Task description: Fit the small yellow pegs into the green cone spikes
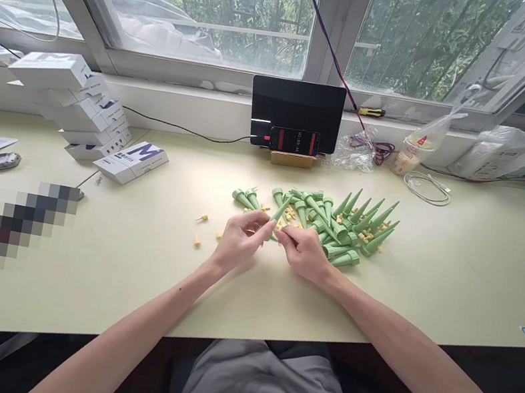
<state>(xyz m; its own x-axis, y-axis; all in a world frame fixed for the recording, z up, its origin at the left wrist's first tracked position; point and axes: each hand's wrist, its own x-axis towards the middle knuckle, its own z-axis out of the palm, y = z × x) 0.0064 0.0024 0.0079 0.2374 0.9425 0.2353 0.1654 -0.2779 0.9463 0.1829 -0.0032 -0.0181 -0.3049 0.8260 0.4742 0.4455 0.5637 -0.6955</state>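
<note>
My left hand [238, 243] is closed round a green plastic cone spike [281, 208], whose pointed end tilts up and to the right. Close beside it, my right hand [306, 253] has thumb and fingers pinched together near the base of that spike. What sits in this pinch is too small and too covered to tell. Beyond and right of my hands lies a heap of green cone spikes [349, 239], some standing point up, others on their sides. Small yellow plug-like pieces [198, 239] are scattered left of my hands and among the spikes.
A phone [295, 141] showing a timer leans on a black tablet [296, 104] at the back. White boxes [131, 162] are stacked at the left. A bagged cup [409, 156], a coiled white cable [426, 188] and plastic-wrapped items [498, 153] lie along the window sill side.
</note>
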